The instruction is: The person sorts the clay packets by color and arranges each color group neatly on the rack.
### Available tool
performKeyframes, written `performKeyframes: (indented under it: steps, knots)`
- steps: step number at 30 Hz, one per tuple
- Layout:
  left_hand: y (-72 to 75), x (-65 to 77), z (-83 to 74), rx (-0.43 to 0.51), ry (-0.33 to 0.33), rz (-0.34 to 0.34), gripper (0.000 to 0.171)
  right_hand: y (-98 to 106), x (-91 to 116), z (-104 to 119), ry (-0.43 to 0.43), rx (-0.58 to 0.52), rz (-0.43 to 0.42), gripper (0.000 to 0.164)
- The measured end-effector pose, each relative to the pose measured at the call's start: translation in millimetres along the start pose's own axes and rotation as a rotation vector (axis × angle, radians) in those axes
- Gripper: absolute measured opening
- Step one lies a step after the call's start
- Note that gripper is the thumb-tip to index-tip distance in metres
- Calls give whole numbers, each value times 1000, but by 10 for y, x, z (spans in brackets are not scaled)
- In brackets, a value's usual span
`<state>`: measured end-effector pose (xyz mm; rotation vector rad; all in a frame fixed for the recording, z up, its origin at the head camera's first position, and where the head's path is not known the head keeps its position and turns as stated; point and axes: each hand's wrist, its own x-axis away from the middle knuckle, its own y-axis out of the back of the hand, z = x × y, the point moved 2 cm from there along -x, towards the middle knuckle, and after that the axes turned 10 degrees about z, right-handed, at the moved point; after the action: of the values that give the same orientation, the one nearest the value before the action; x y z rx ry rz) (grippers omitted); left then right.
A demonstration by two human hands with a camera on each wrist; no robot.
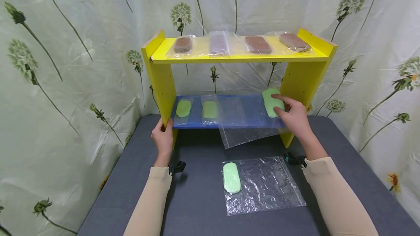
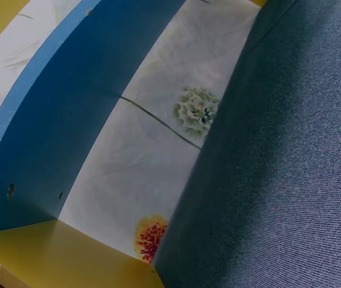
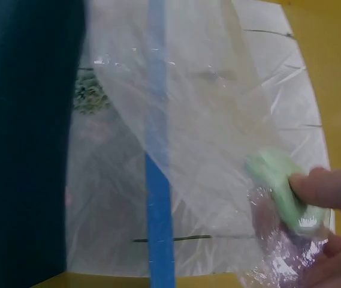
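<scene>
My right hand [image 1: 296,118] pinches a pale green soap-like bar [image 1: 271,102] in a clear plastic bag, above the right part of the blue lower shelf [image 1: 197,125]. The bag's loose end [image 1: 244,137] stretches left and droops over the shelf's front edge. In the right wrist view, thumb and fingers hold the green bar [image 3: 281,186] through crinkled plastic. My left hand [image 1: 163,139] grips the lower left side panel [image 1: 160,83] of the yellow shelf unit. That hand is out of sight in the left wrist view.
Two bagged green bars, one at the far left [image 1: 183,109] and another beside it [image 1: 210,110], lie on the blue shelf. Several bagged brown bars [image 1: 258,44] lie on the yellow top shelf [image 1: 236,61]. Another bagged green bar [image 1: 231,177] lies on the dark grey table [image 1: 197,207].
</scene>
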<state>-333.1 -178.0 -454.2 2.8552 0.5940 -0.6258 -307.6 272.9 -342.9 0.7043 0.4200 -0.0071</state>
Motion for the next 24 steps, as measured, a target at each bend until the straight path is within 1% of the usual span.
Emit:
performKeyframes:
  steps: [3, 7, 16, 20, 24]
  knots:
    - [-1, 0, -4, 0, 1, -3, 29, -19, -88, -53, -26, 26, -26, 41]
    - [-1, 1, 2, -4, 3, -6, 30, -67, -183, -144, -48, 69, -33, 47]
    - [-6, 3, 14, -21, 0, -4, 29, -161, -277, -315, -99, 130, 3, 54]
    - [-5, 6, 20, -22, -7, -2, 29, -179, -297, -339, -90, 164, 20, 54]
    - [-3, -1, 27, -23, -17, -2, 28, -187, -302, -348, -75, 198, 37, 49]
